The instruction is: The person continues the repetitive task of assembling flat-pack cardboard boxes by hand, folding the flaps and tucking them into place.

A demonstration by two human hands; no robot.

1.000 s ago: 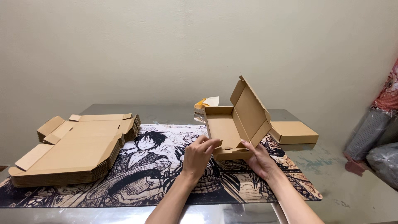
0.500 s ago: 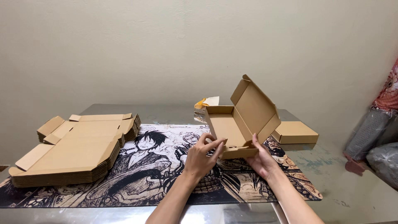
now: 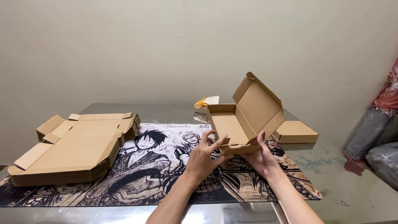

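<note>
A shallow brown cardboard box point(image 3: 232, 124) with its lid raised is held above a printed desk mat point(image 3: 145, 166). My left hand point(image 3: 203, 159) touches the near front wall of the box with spread fingers. My right hand point(image 3: 259, 157) grips the same front wall from below and to the right. The lid point(image 3: 259, 103) tilts back to the right, its side flaps folded in.
A tall stack of flat unfolded cardboard blanks point(image 3: 70, 151) lies on the left of the mat. A finished closed box point(image 3: 295, 132) sits at the right behind the held one. A yellow-and-white wrapper point(image 3: 204, 103) lies at the back. Bags point(image 3: 377, 141) rest on the floor at right.
The box has been lifted slightly and turned, its lid swinging further open to the right. Both hands shifted along the front wall.
</note>
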